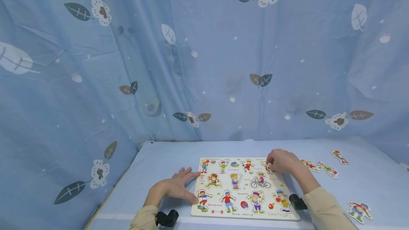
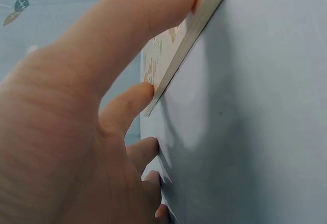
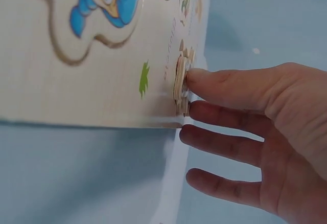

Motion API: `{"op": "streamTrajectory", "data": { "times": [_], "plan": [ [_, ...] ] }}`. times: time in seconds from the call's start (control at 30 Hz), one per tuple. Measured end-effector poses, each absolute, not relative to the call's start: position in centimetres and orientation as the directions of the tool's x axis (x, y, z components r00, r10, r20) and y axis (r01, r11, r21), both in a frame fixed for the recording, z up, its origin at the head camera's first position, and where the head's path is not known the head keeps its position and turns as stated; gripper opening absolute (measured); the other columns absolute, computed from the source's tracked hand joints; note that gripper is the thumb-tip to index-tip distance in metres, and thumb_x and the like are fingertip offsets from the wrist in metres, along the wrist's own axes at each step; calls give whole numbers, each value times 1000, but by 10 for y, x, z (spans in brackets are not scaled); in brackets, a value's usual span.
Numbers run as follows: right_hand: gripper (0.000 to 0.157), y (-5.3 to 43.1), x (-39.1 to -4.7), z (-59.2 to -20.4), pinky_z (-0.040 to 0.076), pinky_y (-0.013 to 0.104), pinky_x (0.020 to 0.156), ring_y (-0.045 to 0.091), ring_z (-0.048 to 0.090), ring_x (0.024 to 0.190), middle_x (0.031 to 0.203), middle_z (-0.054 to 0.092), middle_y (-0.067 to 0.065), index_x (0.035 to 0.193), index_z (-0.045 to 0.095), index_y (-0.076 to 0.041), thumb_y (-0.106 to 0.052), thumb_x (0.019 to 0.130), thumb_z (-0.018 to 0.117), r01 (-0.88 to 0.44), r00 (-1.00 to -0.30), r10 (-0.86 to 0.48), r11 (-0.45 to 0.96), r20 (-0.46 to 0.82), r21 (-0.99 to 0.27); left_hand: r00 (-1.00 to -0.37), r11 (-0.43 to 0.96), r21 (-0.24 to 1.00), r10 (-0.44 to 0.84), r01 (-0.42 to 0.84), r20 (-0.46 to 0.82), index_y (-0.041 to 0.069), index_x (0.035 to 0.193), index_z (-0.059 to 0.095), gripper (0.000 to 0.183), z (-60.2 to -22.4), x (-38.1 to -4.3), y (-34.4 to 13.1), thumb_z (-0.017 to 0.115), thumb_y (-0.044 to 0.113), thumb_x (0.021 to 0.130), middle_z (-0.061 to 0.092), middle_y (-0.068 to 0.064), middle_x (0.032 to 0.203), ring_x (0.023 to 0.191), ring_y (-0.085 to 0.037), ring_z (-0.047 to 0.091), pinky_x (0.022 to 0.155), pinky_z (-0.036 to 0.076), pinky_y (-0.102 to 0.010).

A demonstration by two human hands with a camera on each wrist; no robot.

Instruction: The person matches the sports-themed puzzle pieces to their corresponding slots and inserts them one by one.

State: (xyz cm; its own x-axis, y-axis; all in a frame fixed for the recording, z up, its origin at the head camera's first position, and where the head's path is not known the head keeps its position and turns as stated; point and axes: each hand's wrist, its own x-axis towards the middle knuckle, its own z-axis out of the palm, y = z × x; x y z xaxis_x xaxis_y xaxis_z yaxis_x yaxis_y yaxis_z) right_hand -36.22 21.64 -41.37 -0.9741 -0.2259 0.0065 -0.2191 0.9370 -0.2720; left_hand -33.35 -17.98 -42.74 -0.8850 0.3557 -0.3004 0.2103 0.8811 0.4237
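Note:
A wooden puzzle board (image 1: 213, 197) with cartoon sports figures lies flat on the table. My left hand (image 1: 177, 186) is spread at its left side; in the left wrist view the thumb (image 2: 153, 4) and index fingertip touch the board's edge. At the far right corner, my right hand (image 1: 283, 161) pinches a puzzle piece (image 3: 181, 78) between thumb and finger. That piece is tilted against the board surface in the right wrist view, and the hand partly covers it in the head view. Several figure pieces, such as the cyclist (image 1: 260, 181), sit in the board.
Right of the board lie loose figure pieces: two side by side (image 1: 328, 170), one farther back (image 1: 340, 157) and one near the front (image 1: 359, 211). A blue patterned curtain (image 1: 220, 63) hangs behind the table. Black wrist cameras (image 1: 167, 218) are on both wrists.

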Motion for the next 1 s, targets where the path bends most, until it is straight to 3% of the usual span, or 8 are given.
{"op": "streamTrajectory", "data": {
  "times": [0.43, 1.0],
  "plan": [
    [10, 209, -365, -418, 50, 32, 61, 14, 53, 69, 82, 63, 0, 95, 75, -8, -9, 84, 75, -248, -969, -245, 938, 39, -241, -891, 893, 402, 338, 202, -303, 32, 150, 42, 94, -428, -334, -180, 81, 53, 67, 24, -9, 163, 152, -37, 10, 119, 15, -65],
    [16, 209, -358, -420, 53, 40, 72, 16, 54, 78, 87, 61, 1, 100, 74, -7, -11, 85, 74, -256, -966, -252, 931, 51, -258, -891, 888, 414, 341, 200, -300, 31, 150, 42, 95, -427, -332, -179, 81, 54, 67, 24, -10, 163, 152, -38, 10, 119, 14, -65]
  ]
}}
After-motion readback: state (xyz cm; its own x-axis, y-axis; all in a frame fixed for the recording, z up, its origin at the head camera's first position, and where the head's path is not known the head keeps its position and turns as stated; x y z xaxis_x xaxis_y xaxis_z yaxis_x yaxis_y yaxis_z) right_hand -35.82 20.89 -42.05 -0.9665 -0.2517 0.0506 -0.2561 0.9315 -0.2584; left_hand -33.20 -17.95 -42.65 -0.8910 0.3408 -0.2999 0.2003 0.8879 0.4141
